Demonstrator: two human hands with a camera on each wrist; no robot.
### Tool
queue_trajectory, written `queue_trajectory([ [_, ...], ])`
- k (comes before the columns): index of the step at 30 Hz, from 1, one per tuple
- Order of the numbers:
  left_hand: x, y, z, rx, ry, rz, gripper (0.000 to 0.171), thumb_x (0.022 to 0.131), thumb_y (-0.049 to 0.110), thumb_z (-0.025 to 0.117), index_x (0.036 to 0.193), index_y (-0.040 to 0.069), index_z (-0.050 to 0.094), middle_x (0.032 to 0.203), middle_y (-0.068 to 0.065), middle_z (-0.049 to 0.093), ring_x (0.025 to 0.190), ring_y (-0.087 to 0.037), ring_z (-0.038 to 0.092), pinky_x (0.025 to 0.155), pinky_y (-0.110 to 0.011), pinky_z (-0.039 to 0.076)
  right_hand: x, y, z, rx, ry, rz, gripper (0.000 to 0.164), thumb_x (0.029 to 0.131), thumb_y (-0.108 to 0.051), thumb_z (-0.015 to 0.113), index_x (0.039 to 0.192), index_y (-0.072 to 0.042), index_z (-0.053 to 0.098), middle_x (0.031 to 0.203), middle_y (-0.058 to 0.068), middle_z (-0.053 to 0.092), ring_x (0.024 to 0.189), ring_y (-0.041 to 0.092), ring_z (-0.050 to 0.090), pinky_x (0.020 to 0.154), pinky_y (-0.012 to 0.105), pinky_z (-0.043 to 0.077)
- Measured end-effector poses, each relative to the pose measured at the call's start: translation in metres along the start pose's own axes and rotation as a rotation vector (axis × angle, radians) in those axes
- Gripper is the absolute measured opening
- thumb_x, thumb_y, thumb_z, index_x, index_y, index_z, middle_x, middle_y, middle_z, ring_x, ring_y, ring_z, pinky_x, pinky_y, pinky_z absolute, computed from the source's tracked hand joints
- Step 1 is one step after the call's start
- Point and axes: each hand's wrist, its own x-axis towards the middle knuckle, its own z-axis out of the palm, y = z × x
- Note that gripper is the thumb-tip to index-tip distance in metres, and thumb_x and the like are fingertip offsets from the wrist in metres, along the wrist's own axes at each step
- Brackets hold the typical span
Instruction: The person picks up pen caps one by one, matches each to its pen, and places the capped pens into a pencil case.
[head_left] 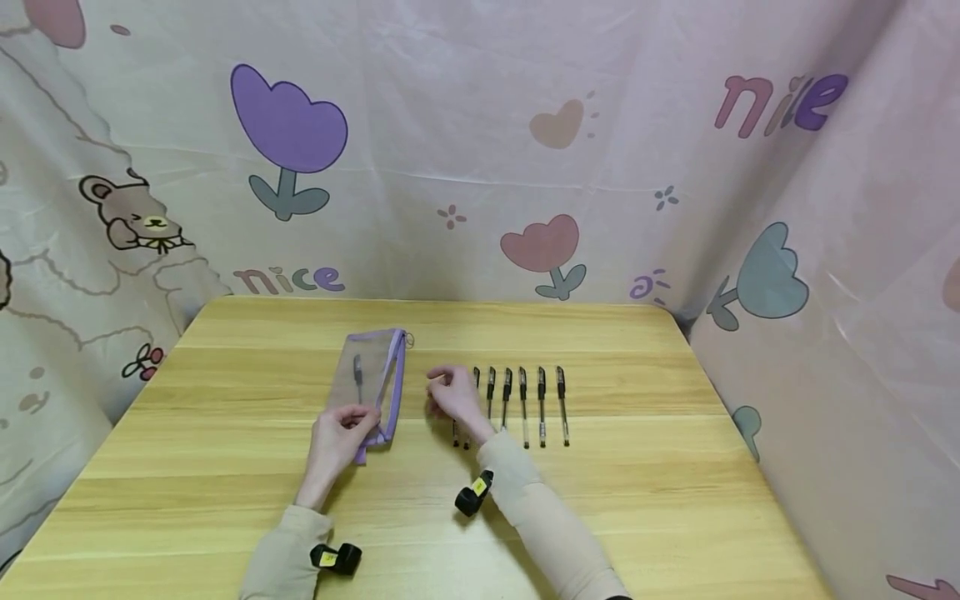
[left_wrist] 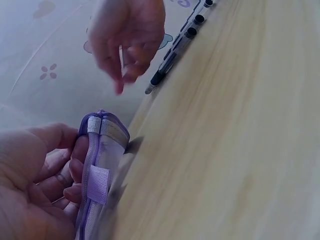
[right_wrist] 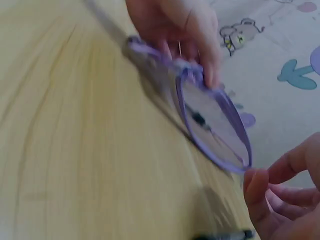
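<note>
A mesh zip pouch (head_left: 341, 379) with purple trim lies to the left of the table's middle, its mouth gaping toward the right. One black-capped pen (head_left: 358, 379) shows inside it. My left hand (head_left: 340, 439) pinches the near part of the pouch's zipped edge, thumb in front and fingers behind in the left wrist view (left_wrist: 97, 185). Between the pouch and a row of gel pens (head_left: 523, 404) hovers my right hand (head_left: 453, 393), fingers loosely bent, nothing held. It partly covers the leftmost pens. The right wrist view shows the pouch's open mouth (right_wrist: 186, 107) beyond its fingertips.
The row holds several black-capped pens side by side, caps toward the back. They lie on a wooden table (head_left: 660, 492). A printed curtain (head_left: 420, 125) hangs behind and along both sides. Each sleeve carries a black wrist camera (head_left: 474, 493).
</note>
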Motion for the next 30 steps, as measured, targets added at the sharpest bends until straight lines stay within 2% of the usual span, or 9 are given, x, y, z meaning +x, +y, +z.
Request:
queue_trajectory([
  [4,0.000,-0.001,0.001,0.003,-0.016,-0.015,0.020,0.091,0.015,0.072,0.097,-0.004,0.076,0.082,-0.014,0.076,0.062,0.002,0.060,0.060,-0.016,0.051,-0.002,0.005,-0.012,-0.289,0.107,-0.063,0.026,0.088,-0.006,0.062,0.113,0.000,0.068,0.081,0.005,0.066,0.061,0.011,0.057,0.056,0.020,0.048],
  [10,0.001,-0.002,0.001,0.002,-0.037,-0.036,0.022,0.093,0.018,0.071,0.099,-0.003,0.076,0.084,-0.012,0.077,0.064,0.002,0.061,0.062,-0.015,0.051,-0.005,0.007,-0.021,-0.491,0.107,-0.064,0.019,0.090,-0.013,0.071,0.103,-0.001,0.066,0.085,0.009,0.068,0.064,0.013,0.056,0.059,0.024,0.048],
  [13,0.001,-0.003,0.001,-0.003,-0.048,-0.044,0.024,0.094,0.018,0.070,0.100,-0.004,0.076,0.084,-0.011,0.077,0.064,0.002,0.062,0.061,-0.015,0.051,-0.006,0.008,-0.023,-0.578,0.107,-0.068,0.018,0.088,-0.017,0.074,0.088,-0.002,0.066,0.078,0.006,0.063,0.070,0.018,0.053,0.068,0.028,0.046],
  [17,0.001,-0.003,0.001,-0.005,-0.054,-0.053,0.023,0.094,0.017,0.070,0.100,-0.004,0.075,0.084,-0.011,0.077,0.064,0.002,0.062,0.061,-0.015,0.052,-0.005,0.009,-0.023,-0.625,0.078,-0.083,0.037,0.088,-0.018,0.075,0.058,-0.010,0.054,0.052,-0.003,0.045,0.065,0.019,0.046,0.072,0.030,0.037],
  [19,0.001,-0.003,0.002,-0.003,-0.053,-0.053,0.023,0.094,0.017,0.071,0.099,-0.004,0.075,0.084,-0.011,0.077,0.064,0.002,0.062,0.061,-0.015,0.052,-0.005,0.009,-0.024,-0.640,0.062,-0.090,0.049,0.088,-0.017,0.074,0.049,-0.014,0.046,0.042,-0.006,0.036,0.054,0.017,0.044,0.070,0.028,0.035],
  [21,0.001,-0.003,0.002,-0.001,-0.054,-0.051,0.022,0.093,0.016,0.071,0.100,-0.004,0.075,0.085,-0.012,0.077,0.064,0.002,0.062,0.061,-0.015,0.052,-0.005,0.009,-0.025,-0.645,0.056,-0.099,0.051,0.087,-0.015,0.074,0.045,-0.016,0.044,0.038,-0.008,0.036,0.044,0.013,0.042,0.066,0.026,0.038],
  [24,0.001,-0.003,0.002,-0.001,-0.057,-0.049,0.021,0.093,0.016,0.071,0.100,-0.004,0.076,0.086,-0.012,0.077,0.064,0.002,0.063,0.061,-0.015,0.052,-0.006,0.009,-0.026,-0.650,0.047,-0.092,0.048,0.087,-0.013,0.074,0.044,-0.014,0.052,0.036,-0.008,0.042,0.034,0.009,0.043,0.060,0.024,0.045],
  [27,0.001,-0.003,0.002,-0.001,-0.058,-0.048,0.021,0.093,0.015,0.071,0.100,-0.004,0.076,0.086,-0.012,0.077,0.065,0.002,0.063,0.060,-0.016,0.052,-0.007,0.008,-0.028,-0.646,0.041,-0.075,0.045,0.087,-0.013,0.074,0.046,-0.011,0.056,0.037,-0.006,0.046,0.033,0.008,0.045,0.062,0.024,0.048],
  [30,0.001,-0.003,0.002,0.007,-0.056,-0.049,0.021,0.093,0.016,0.071,0.099,-0.003,0.076,0.086,-0.012,0.077,0.065,0.002,0.062,0.060,-0.015,0.052,-0.007,0.008,-0.028,-0.634,0.022,-0.057,0.046,0.087,-0.013,0.074,0.046,-0.013,0.052,0.038,-0.006,0.044,0.034,0.008,0.041,0.054,0.023,0.045],
])
